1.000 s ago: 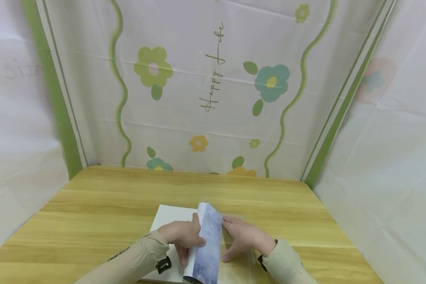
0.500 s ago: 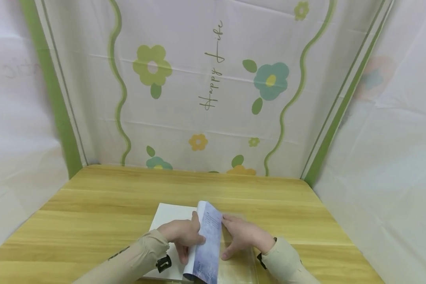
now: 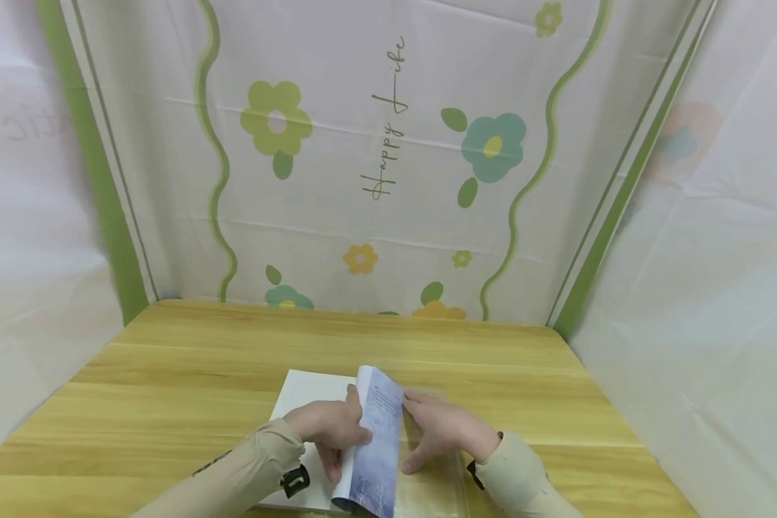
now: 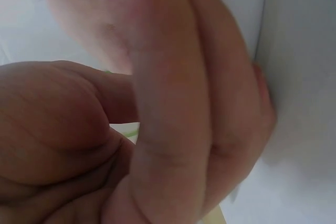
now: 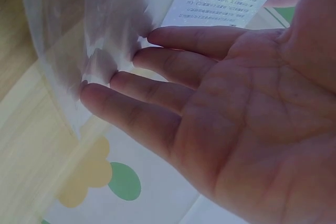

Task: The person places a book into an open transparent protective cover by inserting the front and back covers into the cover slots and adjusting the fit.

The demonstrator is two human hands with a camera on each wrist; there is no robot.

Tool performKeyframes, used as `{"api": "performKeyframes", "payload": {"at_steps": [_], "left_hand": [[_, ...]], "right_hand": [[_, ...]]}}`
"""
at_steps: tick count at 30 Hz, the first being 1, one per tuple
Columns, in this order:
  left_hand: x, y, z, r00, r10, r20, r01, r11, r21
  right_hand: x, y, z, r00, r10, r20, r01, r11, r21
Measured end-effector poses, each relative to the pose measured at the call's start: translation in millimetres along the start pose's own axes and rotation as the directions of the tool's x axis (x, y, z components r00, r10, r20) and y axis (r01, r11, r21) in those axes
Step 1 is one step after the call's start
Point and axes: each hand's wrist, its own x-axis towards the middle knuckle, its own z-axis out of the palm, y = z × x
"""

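Note:
A book with white pages (image 3: 307, 392) lies near the table's front edge, its bluish-purple printed cover flap (image 3: 382, 439) bent up and over to the right. My left hand (image 3: 333, 428) is on the book, fingers curled and thumb against the flap's left side. In the left wrist view the fingers of my left hand (image 4: 173, 98) are bent against a white surface. My right hand (image 3: 450, 432) lies just right of the flap, its fingers extended; in the right wrist view the fingertips of my right hand (image 5: 231, 108) touch a clear plastic sheet (image 5: 58, 51).
The wooden table (image 3: 233, 352) extends behind and to both sides of the book. A white curtain (image 3: 337, 173) with printed flowers hangs behind it, and pale curtains stand at left and right.
Both hands and the flap hold nearly the same pose; the whole head view has shifted very slightly.

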Motion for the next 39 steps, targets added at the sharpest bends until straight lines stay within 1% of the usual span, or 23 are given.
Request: {"api": "performKeyframes", "payload": {"at_steps": [4, 10, 17, 20, 25, 29, 32, 39], "left_hand": [[-1.2, -1.4, 0.7, 1.000, -0.007, -0.005, 0.007, 1.000, -0.014], [-1.1, -0.9, 1.8, 1.000, 0.007, -0.004, -0.007, 0.999, -0.040], [-0.6, 2.1, 2.7, 1.000, 0.011, -0.011, -0.011, 0.999, -0.035], [-1.3, 2.0, 2.6, 1.000, 0.007, -0.010, -0.007, 0.999, -0.037], [-2.7, -0.3, 0.8, 1.000, -0.015, -0.022, 0.014, 0.999, -0.035], [-0.8, 0.6, 1.2, 0.999, 0.007, -0.035, -0.008, 1.000, -0.026], [1.1, 3.7, 2.8, 0.999, 0.022, -0.048, -0.022, 1.000, -0.009], [1.7, 7.3, 5.1, 0.998, -0.013, -0.068, 0.014, 1.000, 0.012]], "right_hand": [[0.0, 0.4, 0.3, 1.000, -0.010, -0.006, 0.010, 1.000, 0.005], [-1.2, 0.1, 2.1, 1.000, -0.010, -0.012, 0.010, 1.000, 0.020], [-2.1, -0.5, 1.1, 1.000, -0.023, -0.017, 0.023, 0.999, 0.023], [-2.5, -1.5, 0.8, 1.000, -0.016, -0.013, 0.017, 1.000, 0.023], [-2.0, -2.4, 0.5, 1.000, -0.002, -0.009, 0.002, 1.000, -0.003], [-1.4, -0.6, 0.8, 1.000, 0.004, -0.020, -0.005, 1.000, -0.019], [-1.2, 1.1, 0.8, 1.000, -0.005, -0.029, 0.004, 1.000, -0.020], [0.0, -1.3, 0.4, 1.000, -0.017, -0.021, 0.017, 1.000, -0.021]]}}
